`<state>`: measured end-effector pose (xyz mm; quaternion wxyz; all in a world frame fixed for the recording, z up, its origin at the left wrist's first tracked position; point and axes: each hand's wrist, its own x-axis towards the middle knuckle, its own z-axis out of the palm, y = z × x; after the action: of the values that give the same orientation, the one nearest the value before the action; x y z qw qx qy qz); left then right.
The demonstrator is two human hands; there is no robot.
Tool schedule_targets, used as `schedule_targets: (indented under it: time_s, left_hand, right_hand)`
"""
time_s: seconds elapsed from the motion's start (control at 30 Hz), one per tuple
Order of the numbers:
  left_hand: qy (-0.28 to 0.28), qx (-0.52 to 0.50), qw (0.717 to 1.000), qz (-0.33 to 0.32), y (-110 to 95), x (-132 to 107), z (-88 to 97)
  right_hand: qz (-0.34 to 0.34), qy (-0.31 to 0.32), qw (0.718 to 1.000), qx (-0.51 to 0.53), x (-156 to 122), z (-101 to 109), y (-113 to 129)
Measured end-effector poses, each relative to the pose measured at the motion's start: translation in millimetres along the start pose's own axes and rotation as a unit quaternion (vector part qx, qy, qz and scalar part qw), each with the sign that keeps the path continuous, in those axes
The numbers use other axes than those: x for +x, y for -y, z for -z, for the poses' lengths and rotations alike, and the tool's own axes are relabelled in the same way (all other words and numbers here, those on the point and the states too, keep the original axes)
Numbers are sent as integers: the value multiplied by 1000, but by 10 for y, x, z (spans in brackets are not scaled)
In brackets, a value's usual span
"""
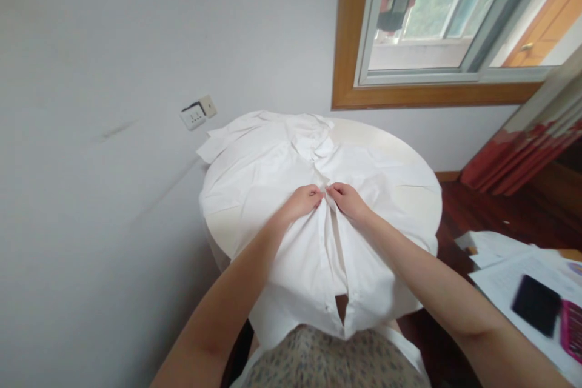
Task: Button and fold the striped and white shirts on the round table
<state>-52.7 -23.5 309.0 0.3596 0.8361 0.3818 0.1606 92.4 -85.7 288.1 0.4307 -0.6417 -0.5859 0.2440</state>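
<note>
A white shirt [268, 176] lies spread on a round cream table [416, 203], its collar toward the wall and its hem hanging over the near edge. Its front is partly open down the middle, with the two edges side by side. My left hand [305, 201] pinches the left front edge near the middle. Close beside it, my right hand [348, 199] pinches the right front edge. The fingertips of both hands nearly meet; any button between them is too small to make out. Below the hands, a gap shows between the two edges.
A wall socket [193, 116] is left of the table, and a wood-framed window [436, 96] is beyond it. At right, papers [495, 267], a black phone-like slab [536, 305] and a pink-edged object [571, 330] lie on a low surface. A red and beige curtain [522, 133] hangs behind.
</note>
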Motion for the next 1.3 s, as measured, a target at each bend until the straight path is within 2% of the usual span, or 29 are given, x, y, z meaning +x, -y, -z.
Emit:
schedule_targets:
  time_s: [0.13, 0.23, 0.47, 0.67, 0.93, 1.17, 1.3]
  left_hand:
    - [29, -161, 986, 30, 103, -53, -20]
    - [52, -211, 976, 33, 132, -66, -2]
    - [44, -194, 980, 23, 181, -43, -32]
    - [36, -160, 986, -27, 216, -17, -49]
    - [18, -138, 990, -24, 237, -16, -51]
    - [21, -113, 993, -32, 258, -8, -64]
    - [19, -82, 995, -45, 279, 8, -72]
  right_hand:
    - [13, 17, 999, 39, -41, -59, -143]
    - [36, 24, 999, 26, -56, -59, -146]
    - [51, 44, 998, -6, -74, -47, -102]
    - [60, 50, 997, -12, -79, -48, -101]
    - [70, 55, 996, -14, -112, -31, -61]
    - [18, 151, 984, 91, -141, 36, -78]
    - [34, 166, 983, 73, -145, 82, -66]
